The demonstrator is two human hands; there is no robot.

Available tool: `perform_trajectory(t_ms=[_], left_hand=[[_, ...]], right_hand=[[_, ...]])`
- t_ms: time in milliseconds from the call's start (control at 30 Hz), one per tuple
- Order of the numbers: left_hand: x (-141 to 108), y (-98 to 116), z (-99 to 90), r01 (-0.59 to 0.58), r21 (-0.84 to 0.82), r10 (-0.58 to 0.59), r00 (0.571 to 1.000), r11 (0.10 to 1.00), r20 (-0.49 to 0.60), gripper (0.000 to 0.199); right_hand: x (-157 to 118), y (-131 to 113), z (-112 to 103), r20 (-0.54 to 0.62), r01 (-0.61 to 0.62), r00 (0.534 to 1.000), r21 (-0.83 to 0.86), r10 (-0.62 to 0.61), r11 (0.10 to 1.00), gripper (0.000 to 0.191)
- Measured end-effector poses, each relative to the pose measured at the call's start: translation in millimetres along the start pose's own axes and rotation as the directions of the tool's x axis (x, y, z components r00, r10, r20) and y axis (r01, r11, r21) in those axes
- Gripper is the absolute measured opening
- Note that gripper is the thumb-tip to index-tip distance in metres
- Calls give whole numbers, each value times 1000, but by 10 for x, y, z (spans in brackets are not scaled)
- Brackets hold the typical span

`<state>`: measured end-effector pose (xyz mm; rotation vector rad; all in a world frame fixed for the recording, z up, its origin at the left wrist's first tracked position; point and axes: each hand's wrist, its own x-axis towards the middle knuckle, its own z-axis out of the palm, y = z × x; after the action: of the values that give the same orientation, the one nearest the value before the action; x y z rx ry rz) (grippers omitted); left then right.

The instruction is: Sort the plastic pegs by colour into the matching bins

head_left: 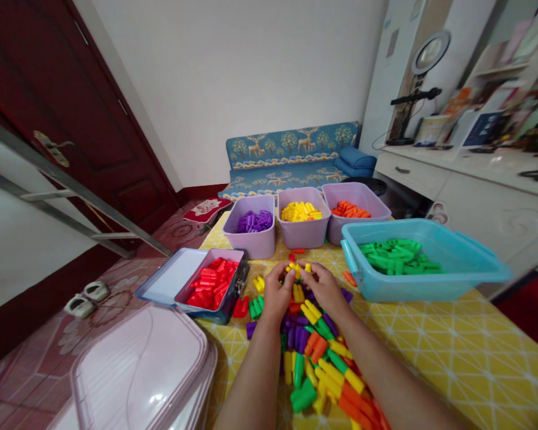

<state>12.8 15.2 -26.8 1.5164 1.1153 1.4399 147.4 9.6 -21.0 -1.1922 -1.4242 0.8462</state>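
Observation:
Both hands meet above the far end of a pile of mixed plastic pieces (pixel 301 338) on the yellow cloth. My left hand (pixel 280 288) is closed, its fingertips pressed on small yellow pieces (pixel 295 268). Beside it, my right hand (pixel 323 285) pinches a yellow piece (pixel 308 268) between thumb and fingers. Behind the hands stand three lilac bins, with purple pieces (pixel 254 221), yellow pieces (pixel 301 211) and orange pieces (pixel 350 209). A blue tub (pixel 412 289) at the right holds green pieces (pixel 397 257). Red pieces (pixel 212 283) fill a box at the left.
Pale lids (pixel 143 364) lie stacked at the front left of the patterned tablecloth (pixel 484 364). A blue sofa (pixel 287 161) stands behind the table. A metal ladder (pixel 67 182) leans at the left, and a white cabinet (pixel 484 215) is at the right.

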Motion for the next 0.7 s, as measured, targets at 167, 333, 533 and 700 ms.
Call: perform_trajectory(t_ms=[167, 333, 533, 700], left_hand=[[5, 4, 4, -2, -7, 2, 1000, 1000, 8, 26], [-4, 50, 7, 2, -24, -2, 1000, 1000, 5, 25], [3, 74, 15, 0, -49, -2, 1000, 999, -21, 23], [6, 61, 5, -11, -30, 10, 999, 999, -34, 26]], right_hand=[[0, -39, -14, 39, 38, 999, -28, -37, 999, 37], [-9, -59, -6, 88, 45, 995, 3, -45, 999, 34], [-6, -30, -17, 100, -19, 995, -27, 22, 999, 31], [-18, -64, -6, 120, -32, 992, -28, 35, 999, 24]])
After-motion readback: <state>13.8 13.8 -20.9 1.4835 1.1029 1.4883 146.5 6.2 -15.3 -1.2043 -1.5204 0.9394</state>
